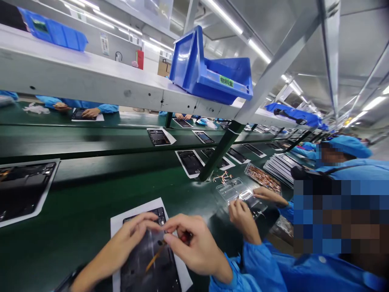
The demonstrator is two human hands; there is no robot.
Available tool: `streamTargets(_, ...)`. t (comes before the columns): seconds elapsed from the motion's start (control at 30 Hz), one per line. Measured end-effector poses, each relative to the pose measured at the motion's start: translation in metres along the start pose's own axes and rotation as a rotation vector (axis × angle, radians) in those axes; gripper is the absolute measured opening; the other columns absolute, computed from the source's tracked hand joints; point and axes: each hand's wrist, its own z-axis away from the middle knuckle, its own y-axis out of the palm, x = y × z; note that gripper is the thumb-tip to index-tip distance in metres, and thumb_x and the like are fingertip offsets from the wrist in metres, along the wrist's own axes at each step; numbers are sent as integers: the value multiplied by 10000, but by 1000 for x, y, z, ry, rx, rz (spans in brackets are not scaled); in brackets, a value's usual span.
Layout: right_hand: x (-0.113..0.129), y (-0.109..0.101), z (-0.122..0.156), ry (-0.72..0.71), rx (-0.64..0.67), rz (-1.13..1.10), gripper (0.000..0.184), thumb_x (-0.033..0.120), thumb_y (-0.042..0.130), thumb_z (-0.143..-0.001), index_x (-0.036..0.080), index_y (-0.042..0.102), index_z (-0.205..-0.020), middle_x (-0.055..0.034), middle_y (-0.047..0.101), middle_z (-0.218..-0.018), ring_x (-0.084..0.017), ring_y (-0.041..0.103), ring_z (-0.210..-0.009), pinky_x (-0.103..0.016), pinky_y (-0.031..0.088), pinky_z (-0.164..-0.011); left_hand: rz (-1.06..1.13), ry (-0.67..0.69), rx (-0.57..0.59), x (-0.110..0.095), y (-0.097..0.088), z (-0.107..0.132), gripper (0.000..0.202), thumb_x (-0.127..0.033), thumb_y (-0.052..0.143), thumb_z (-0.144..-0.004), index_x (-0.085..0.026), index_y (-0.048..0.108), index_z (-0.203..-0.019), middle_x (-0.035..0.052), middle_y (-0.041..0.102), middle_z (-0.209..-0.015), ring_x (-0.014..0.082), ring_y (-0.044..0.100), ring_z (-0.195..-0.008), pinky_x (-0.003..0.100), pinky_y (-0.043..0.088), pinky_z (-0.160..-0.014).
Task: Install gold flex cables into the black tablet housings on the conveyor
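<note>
Both hands met over the dark open device (148, 259) on white paper on the green counter (79, 211), left hand (127, 239) pinching at its top edge, right hand (194, 243) pinched on a red-handled tool (164, 247); work looked mid-step, unfinished.

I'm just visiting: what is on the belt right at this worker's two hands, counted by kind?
Worker's hands: 2, left hand and right hand
Opened dark device: 1
White sheet under it: 1
Thin orange stick: 1
Total: 5
</note>
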Motion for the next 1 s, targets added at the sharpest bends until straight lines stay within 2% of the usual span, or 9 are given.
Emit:
streamTargets(0.1,-12,10,-27,28,31,-26,162,239,636,-830,184,711,-963,9,676,-744,-77,516,-547,-185,400,-508,22,-4,41,2,20,24,480,-527,591,-831,-287,533,-1242,6,701,-829,204,668,-809,327,532,-836)
streamTargets(0.17,-22,17,-42,60,54,-34,142,224,635,-827,181,706,-941,7,691,-774,-81,559,-588,-182,417,-536,-101,-1,-79,15,30,34,447,-479,610,-824,-285,533,-1219,-30,644,-664,184,644,-662,303,544,-739)
streamTargets(0.27,-41,27,-58,94,109,-72,101,225,631,-831,174,702,-883,-1,702,-790,-104,616,-666,-192,441,-584,-381,83,-352,30,34,47,355,-383,535,-894,-286,531,-1235,4,663,-747,191,653,-694,297,542,-690)
streamTargets(0.33,-55,33,-64,125,135,-96,88,223,631,-829,167,698,-838,-8,702,-770,-120,632,-688,-205,451,-606,-585,173,-441,31,33,57,323,-300,487,-940,-286,531,-1260,42,689,-890,209,665,-804,324,541,-739)
streamTargets(0.43,-75,46,-72,200,195,-80,86,210,630,-815,157,695,-799,-21,705,-740,-134,632,-668,-223,445,-604,-839,271,-403,25,28,72,324,-176,401,-982,-249,531,-1271,65,690,-939,213,657,-852,364,527,-787)
streamTargets(0.57,-94,66,-80,270,340,-74,95,196,606,-811,148,689,-813,-28,709,-716,-142,630,-643,-232,433,-589,-1031,279,-411,20,29,86,280,-124,394,-986,-193,550,-1209,76,677,-913,215,638,-848,366,505,-756)
streamTargets(0.67,-99,82,-88,242,433,40,116,171,571,-829,156,686,-829,-18,707,-715,-138,633,-643,-226,422,-588,-1071,268,-423,22,33,89,213,-118,424,-980,-170,563,-1132,68,657,-855,203,610,-795,349,474,-695)
streamTargets(0.8,-103,104,-103,169,508,297,141,119,594,-801,184,700,-735,-3,687,-692,-133,612,-653,-226,385,-601,-1087,281,-434,31,39,80,148,-115,433,-979,-145,571,-1024,43,611,-772,178,566,-710,323,416,-632)
streamTargets(1.0,-111,120,-124,198,559,417,103,104,675,-738,200,686,-702,9,651,-686,-126,575,-653,-228,340,-591,-1091,308,-430,46,40,65,171,-122,405,-991,-124,575,-1009,38,604,-782,175,567,-707,317,414,-621)
